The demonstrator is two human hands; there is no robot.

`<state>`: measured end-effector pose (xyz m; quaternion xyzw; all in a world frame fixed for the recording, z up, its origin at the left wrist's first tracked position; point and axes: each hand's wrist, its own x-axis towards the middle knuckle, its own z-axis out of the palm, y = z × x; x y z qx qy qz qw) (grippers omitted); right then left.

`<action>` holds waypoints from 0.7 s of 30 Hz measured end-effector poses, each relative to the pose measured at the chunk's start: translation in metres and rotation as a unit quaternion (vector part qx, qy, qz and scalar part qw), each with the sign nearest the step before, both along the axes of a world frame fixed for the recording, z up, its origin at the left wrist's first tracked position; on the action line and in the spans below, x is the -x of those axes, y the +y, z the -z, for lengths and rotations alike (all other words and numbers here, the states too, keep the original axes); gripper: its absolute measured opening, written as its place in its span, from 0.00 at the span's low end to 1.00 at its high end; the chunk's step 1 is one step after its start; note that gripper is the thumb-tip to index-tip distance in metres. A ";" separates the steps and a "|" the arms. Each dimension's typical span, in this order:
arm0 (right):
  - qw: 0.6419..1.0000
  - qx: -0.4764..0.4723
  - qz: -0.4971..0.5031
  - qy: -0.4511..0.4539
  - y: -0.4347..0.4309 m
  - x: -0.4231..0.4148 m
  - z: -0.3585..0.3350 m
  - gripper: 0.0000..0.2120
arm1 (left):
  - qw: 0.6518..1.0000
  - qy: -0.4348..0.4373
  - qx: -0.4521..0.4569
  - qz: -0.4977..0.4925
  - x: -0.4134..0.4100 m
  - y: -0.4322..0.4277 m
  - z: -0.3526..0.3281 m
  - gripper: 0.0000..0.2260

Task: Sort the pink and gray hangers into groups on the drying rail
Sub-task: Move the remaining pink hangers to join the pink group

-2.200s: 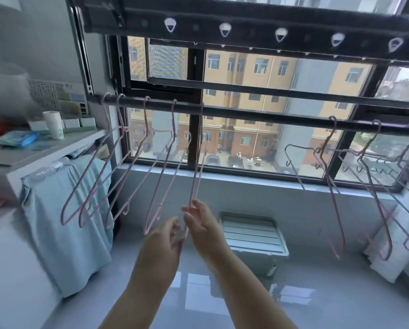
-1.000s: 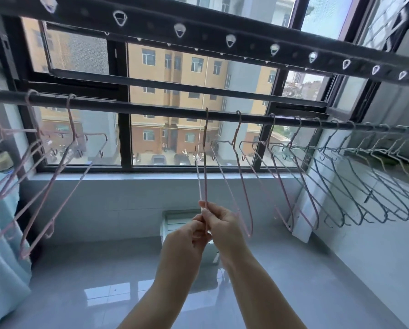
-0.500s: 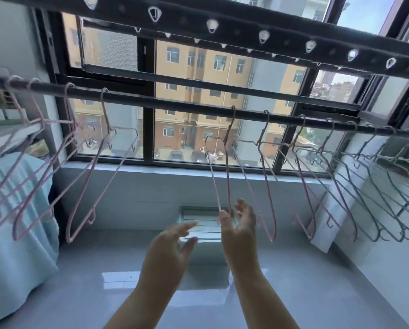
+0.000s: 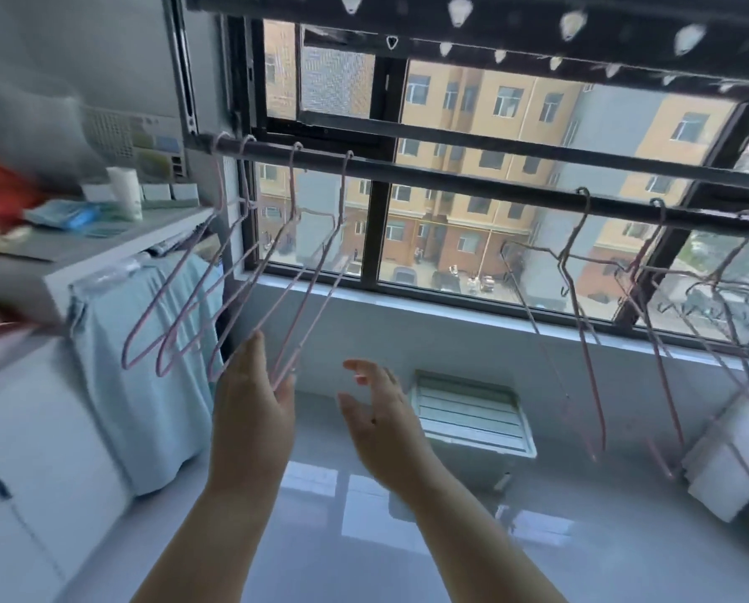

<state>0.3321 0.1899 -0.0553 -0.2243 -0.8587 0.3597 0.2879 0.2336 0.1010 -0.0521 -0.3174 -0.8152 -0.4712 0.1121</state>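
Observation:
A dark drying rail runs across in front of the window. Several pink hangers hang close together at its left end. Further right, more pink hangers hang apart from them, and blurred gray hangers show at the far right edge. My left hand is raised with fingers spread, its fingertips at the lower tip of the nearest left-group pink hanger. My right hand is beside it, open and holding nothing, below the bare middle stretch of rail.
A white shelf with a bottle and clutter stands at left, with a light-blue cloth draped below it. A white slatted box sits under the window. An upper rack bar with holes runs overhead. White folded fabric sits at right.
Both hands let go of the pink hanger they held, leaving it hanging on the rail. The view swung from the right side to the left, and my open hands now reach toward the left pink group.

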 end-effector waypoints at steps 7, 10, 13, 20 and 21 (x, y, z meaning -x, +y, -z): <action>0.987 0.155 -0.049 -0.006 -0.011 0.060 -0.002 0.22 | 0.996 -0.073 0.004 0.047 0.016 -0.008 0.010 0.09; 0.953 0.291 -0.047 0.073 -0.012 0.071 -0.006 0.18 | 0.993 -0.085 -0.015 0.076 0.013 -0.003 0.008 0.07; 0.918 0.369 -0.045 0.135 -0.007 0.068 -0.012 0.15 | 0.991 -0.087 -0.033 0.097 0.011 0.003 0.009 0.06; 0.910 0.371 -0.010 0.186 0.007 0.030 -0.014 0.13 | 0.974 -0.098 -0.079 0.188 -0.008 0.024 0.015 0.06; 0.911 0.365 0.001 0.193 0.010 0.023 -0.014 0.13 | 0.971 -0.096 -0.082 0.204 -0.014 0.029 0.015 0.06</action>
